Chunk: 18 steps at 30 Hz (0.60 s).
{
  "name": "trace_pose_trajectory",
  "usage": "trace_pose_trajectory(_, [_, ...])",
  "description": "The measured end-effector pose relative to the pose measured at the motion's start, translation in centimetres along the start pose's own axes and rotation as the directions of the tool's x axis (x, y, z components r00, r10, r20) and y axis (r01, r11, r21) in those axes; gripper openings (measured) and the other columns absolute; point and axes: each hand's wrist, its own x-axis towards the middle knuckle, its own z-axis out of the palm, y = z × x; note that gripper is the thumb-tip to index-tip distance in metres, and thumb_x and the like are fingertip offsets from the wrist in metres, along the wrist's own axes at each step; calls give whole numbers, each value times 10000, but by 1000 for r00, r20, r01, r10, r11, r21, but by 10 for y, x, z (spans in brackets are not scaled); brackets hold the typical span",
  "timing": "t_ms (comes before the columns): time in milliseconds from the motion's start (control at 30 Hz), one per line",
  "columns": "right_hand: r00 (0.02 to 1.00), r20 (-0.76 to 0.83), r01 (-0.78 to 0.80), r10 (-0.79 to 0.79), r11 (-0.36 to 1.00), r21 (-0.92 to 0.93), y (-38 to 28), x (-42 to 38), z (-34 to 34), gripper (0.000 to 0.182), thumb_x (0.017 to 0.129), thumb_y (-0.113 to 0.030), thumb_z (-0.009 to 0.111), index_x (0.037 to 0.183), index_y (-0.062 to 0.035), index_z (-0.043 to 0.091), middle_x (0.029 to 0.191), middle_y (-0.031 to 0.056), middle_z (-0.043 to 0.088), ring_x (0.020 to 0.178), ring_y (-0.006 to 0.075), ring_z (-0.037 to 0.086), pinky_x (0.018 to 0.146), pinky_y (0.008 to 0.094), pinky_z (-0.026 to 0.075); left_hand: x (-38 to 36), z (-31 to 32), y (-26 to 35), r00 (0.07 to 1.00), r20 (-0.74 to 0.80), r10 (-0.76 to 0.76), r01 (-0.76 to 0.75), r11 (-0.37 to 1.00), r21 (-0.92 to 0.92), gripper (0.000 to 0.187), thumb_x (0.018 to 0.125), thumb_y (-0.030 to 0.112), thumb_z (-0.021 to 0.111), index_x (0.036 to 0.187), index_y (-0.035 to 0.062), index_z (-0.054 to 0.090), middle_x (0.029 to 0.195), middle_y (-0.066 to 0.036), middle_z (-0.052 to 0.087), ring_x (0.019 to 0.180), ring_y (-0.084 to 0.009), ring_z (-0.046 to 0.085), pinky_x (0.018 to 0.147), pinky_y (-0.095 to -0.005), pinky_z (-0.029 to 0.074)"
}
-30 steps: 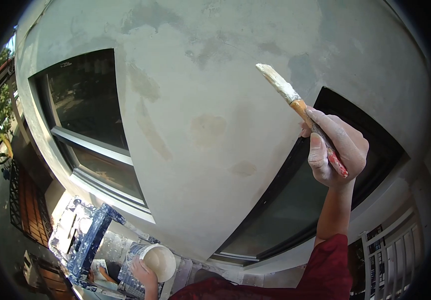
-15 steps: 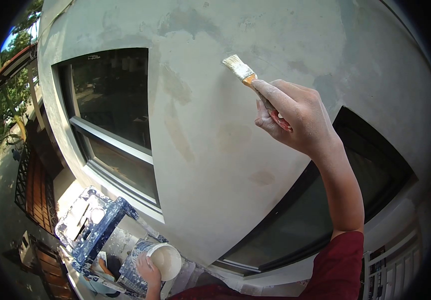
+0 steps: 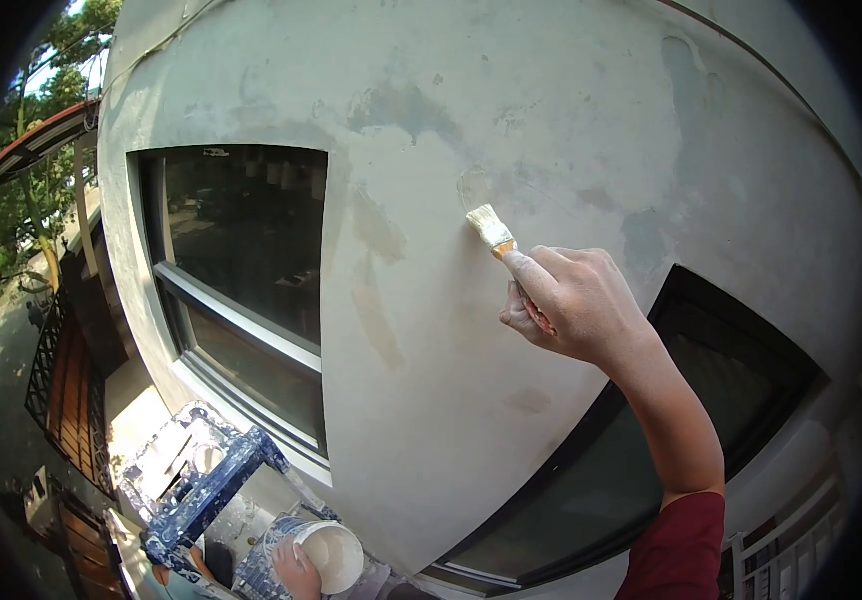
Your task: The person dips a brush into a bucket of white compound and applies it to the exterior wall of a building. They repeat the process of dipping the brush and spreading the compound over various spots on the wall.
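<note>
Right hand presses brush on wall, between windows.

Wall between two windows: one window at left, another at lower right. Brush in the right hand, bristles on the wall. Below: ladder, with the left hand on a bucket beside it.
</note>
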Motion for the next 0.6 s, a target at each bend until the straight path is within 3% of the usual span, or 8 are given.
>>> trace_pose_trajectory(267, [992, -110, 45, -55, 995, -90, 6, 31, 4, 329, 779, -50, 813, 1077, -30, 676, 720, 14, 599, 609, 185, 629, 527, 339, 497, 2, -1, -3, 1000, 13, -6, 6, 1000, -2, 301, 1065, 170, 516, 1186, -62, 664, 1175, -242, 682, 1130, -460, 592, 1017, -543, 452])
trace_pose_trajectory(300, [1000, -8, 20, -21, 995, -102, 5, 30, 0, 250, 827, -107, 800, 1020, -3, 680, 734, 49, 630, 647, 188, 656, 530, 340, 517, 3, -7, 0, 1000, 5, -5, 5, 1000, -4, 301, 1065, 170, 516, 1186, -62, 664, 1175, -242, 682, 1130, -460, 592, 1017, -543, 452])
trace_pose_trajectory(367, [996, 91, 1, 10, 993, -119, -2, 30, -12, 231, 876, -164, 787, 963, 23, 684, 748, 84, 662, 685, 192, 684, 533, 342, 538, 7, -23, 8, 934, 327, -140, 28, 945, 324, 554, 1093, 311, 521, 1572, 39, 466, 1464, -224, 634, 1351, -338, 597, 1182, -520, 411])
trace_pose_trajectory(433, [940, 313, -97, 136, 986, -136, -17, 26, -28, 202, 885, -153, 773, 916, 17, 671, 767, 103, 681, 698, 201, 696, 549, 351, 545, -1, -6, -9, 980, 198, -17, -48, 946, 320, 536, 1090, 298, 522, 1560, 45, 481, 1375, -225, 670, 1273, -335, 632, 1126, -534, 444])
trace_pose_trajectory(467, [939, 316, -94, 132, 987, -134, -21, 27, -33, 202, 885, -153, 773, 916, 17, 671, 767, 103, 681, 698, 201, 696, 549, 351, 545, -7, 2, -19, 991, 65, 115, -130, 937, 326, 518, 1087, 285, 523, 1548, 51, 497, 1286, -225, 707, 1196, -331, 667, 1070, -549, 477])
trace_pose_trajectory(500, [943, 303, -98, 137, 985, -139, -24, 26, -35, 191, 889, -146, 764, 896, 17, 664, 751, 104, 668, 688, 205, 690, 554, 354, 547, -6, -1, -13, 991, 70, 110, -127, 937, 327, 518, 1087, 285, 523, 1548, 51, 497, 1286, -225, 707, 1196, -331, 667, 1070, -549, 477])
trace_pose_trajectory(567, [945, 295, -104, 143, 984, -144, -27, 27, -38, 184, 894, -139, 755, 876, 16, 658, 736, 105, 655, 679, 209, 684, 560, 357, 549, 4, -9, 11, 1000, 20, 9, -9, 1000, 6, 297, 1059, 163, 521, 1188, -63, 664, 1166, -242, 681, 1118, -458, 592, 1017, -540, 452])
trace_pose_trajectory(600, [965, 230, -92, 123, 986, -141, -25, 30, -39, 164, 899, -123, 742, 892, 17, 657, 738, 97, 648, 676, 209, 678, 557, 357, 547, 4, -6, 8, 1000, 25, 9, -9, 1000, 6, 297, 1059, 163, 521, 1188, -63, 664, 1166, -242, 681, 1118, -458, 592, 1017, -540, 452])
